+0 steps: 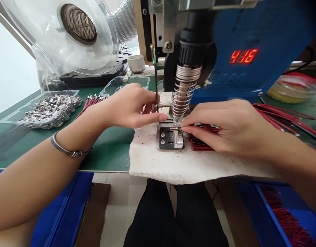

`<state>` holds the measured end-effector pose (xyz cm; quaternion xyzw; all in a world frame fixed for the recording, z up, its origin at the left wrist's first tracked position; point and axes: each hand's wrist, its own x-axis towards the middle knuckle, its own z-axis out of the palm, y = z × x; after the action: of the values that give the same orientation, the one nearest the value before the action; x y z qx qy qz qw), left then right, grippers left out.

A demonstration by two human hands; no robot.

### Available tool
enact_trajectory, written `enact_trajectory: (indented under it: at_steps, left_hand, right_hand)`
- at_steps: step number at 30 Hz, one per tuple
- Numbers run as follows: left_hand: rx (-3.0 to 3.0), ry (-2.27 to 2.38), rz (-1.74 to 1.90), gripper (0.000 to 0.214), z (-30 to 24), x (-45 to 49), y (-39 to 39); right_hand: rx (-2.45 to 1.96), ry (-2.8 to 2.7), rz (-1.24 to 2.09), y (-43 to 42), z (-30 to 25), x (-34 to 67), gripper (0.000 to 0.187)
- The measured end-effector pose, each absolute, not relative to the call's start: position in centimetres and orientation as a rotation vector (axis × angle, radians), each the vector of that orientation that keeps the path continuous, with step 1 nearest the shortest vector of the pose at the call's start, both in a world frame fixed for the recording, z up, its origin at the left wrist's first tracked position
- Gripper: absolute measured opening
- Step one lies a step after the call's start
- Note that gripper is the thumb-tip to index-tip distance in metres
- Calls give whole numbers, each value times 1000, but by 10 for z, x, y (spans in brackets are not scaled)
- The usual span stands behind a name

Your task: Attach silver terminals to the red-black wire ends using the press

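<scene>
Beneath the spring, a small metal piece at the right hand

Nearest, a pale cloth covers part of the green bench. Just past its front edge, red and black wires lie partly under the right hand, beside a black plate with a metal block. The metal piece is at the block's far end, its long axis running left to right. It points leftward from the right grip, whose thumb and forefinger are clamped together on its right end. That hand is the nearer one. The left hand reaches in from the left, its thumb just beyond the piece; its other fingers curl by a knob, but I cannot tell whether that grip is closed on it. Farther back stands a blue machine showing red digits.
</scene>
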<state>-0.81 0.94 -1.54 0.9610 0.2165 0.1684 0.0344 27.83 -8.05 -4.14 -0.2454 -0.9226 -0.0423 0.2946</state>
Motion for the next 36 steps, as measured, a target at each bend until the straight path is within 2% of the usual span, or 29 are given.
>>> enact_trajectory:
  at_steps: [36]
  left_hand:
    - [2978, 652, 542, 48, -15, -7, 8]
  right_hand:
    - [-683, -2458, -75, -82, -41, 278, 20]
